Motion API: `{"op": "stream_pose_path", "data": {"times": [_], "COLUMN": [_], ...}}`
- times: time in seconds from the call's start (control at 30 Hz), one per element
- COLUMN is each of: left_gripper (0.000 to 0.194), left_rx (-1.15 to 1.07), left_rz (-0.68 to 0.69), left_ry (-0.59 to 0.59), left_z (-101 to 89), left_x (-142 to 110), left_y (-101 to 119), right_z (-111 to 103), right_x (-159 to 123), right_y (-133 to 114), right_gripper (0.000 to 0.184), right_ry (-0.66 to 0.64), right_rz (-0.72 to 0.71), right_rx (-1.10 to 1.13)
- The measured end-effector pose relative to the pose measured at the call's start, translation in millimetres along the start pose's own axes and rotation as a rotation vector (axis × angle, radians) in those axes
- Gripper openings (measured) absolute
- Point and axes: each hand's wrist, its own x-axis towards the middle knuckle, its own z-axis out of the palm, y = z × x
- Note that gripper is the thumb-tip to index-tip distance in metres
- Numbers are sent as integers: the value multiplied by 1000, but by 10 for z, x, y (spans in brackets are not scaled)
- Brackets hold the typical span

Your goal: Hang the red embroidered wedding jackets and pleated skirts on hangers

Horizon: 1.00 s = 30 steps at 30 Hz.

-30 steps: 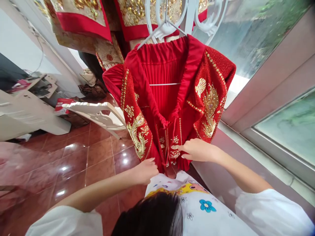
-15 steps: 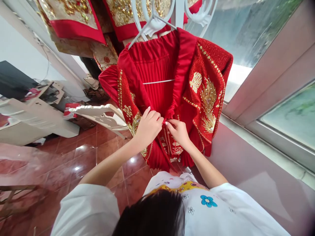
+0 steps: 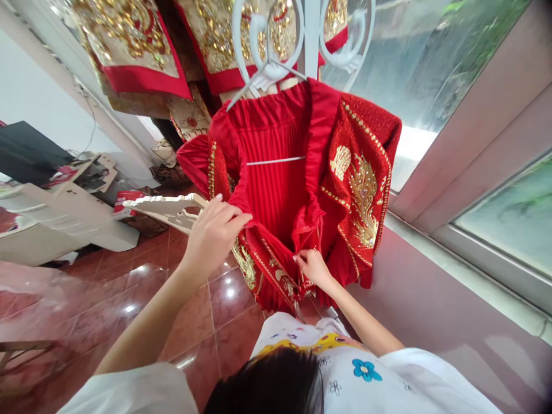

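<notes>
A red pleated dress (image 3: pixel 271 184) with gold embroidery and beaded trim hangs on a thin wire hanger (image 3: pixel 248 87). Its front is parted, so the pleated inside shows. My left hand (image 3: pixel 217 230) pinches the front edge on the left and holds it out to the side. Lower down, near the bottom of the opening, my right hand (image 3: pixel 311 267) has its fingers closed on the other front edge. What exactly lies between the right fingertips is too small to make out.
White curled metalwork (image 3: pixel 310 40) stands behind the hanger. Gold-sequined garments (image 3: pixel 146 77) hang at the upper left. A cream carved chair (image 3: pixel 166 208) is left of the dress, over a red tiled floor (image 3: pixel 172 310). At the right runs a window frame (image 3: pixel 435 201).
My hands have moved apart from the middle of the front. The left went left with its edge, the right slid lower, and the dress front has opened wider.
</notes>
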Motion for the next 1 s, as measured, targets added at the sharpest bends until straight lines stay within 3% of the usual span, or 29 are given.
{"op": "stream_pose_path", "data": {"times": [0.07, 0.13, 0.17, 0.23, 0.27, 0.33, 0.4, 0.5, 0.6, 0.67, 0.73, 0.83, 0.9, 1.0], "left_gripper": [23, 33, 50, 88, 95, 99, 91, 71, 59, 55, 49, 46, 45, 37], "left_rx": [-75, -157, -182, -181, -157, -67, 17, 62, 91, 116, 165, 249, 173, -123], "left_rz": [-32, -104, -172, -376, -505, -741, -803, -670, -520, -494, -530, -611, -568, -422], "left_ry": [-97, -98, -26, 247, 406, 627, 719, 710, 617, 522, 431, 392, 356, 170], "left_z": [-46, -22, 29, 212, 332, 568, 717, 689, 420, 163, -118, -466, -564, -456], "left_x": [-20, 69, 166, 439, 588, 822, 886, 675, 404, 339, 378, 547, 676, 819], "left_y": [14, 135, 223, 395, 453, 459, 311, -73, -411, -556, -671, -896, -1106, -1430], "right_z": [-222, -564, -748, -1068, -1184, -1314, -1353, -1400, -1539, -1676, -1846, -2171, -2427, -2793], "right_x": [-100, -168, -164, -47, 66, 354, 634, 871, 906, 898, 895, 868, 807, 671], "right_y": [-33, -239, -400, -767, -934, -1145, -1138, -852, -610, -570, -586, -595, -564, -490], "right_gripper": [24, 29, 33, 44, 53, 72, 85, 86, 77, 67, 55, 40, 30, 17], "right_ry": [32, 288, 498, 939, 1062, 1185, 1219, 1176, 972, 884, 915, 983, 947, 783], "right_rz": [32, 21, -11, -81, -80, 14, 84, 67, 72, 108, 121, 36, -78, -145], "right_rx": [-64, -84, -74, -53, -92, -191, -283, -380, -431, -430, -401, -319, -256, -102]}}
